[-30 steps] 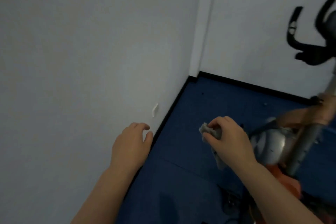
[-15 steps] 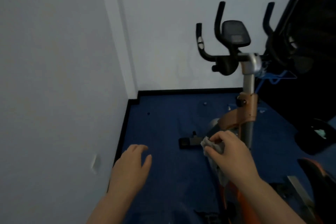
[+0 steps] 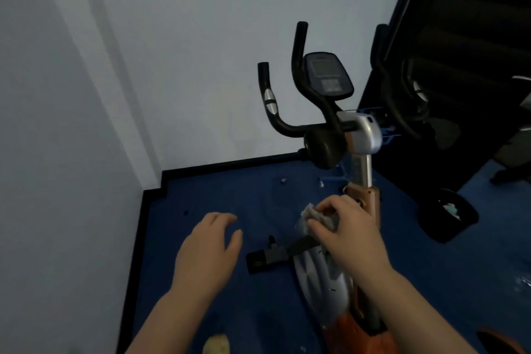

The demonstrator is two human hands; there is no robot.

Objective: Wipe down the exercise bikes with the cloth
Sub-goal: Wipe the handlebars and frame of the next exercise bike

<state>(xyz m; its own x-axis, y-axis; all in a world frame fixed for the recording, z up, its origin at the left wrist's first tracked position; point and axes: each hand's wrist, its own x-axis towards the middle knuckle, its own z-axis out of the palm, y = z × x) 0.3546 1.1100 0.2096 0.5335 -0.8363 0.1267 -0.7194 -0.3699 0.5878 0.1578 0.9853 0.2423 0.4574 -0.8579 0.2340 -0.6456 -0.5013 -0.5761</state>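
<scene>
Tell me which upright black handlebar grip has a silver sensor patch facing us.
The short leftmost black grip; the taller centre black grip beside the console shows none.

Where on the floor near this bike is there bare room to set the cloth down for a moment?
The widest bare patch is the blue floor between the corner skirting and the bike's front foot, just ahead of the left hand. It is crowded to the right: the bike frame, the right hand gripping the cloth, and a black bin beyond.
</scene>
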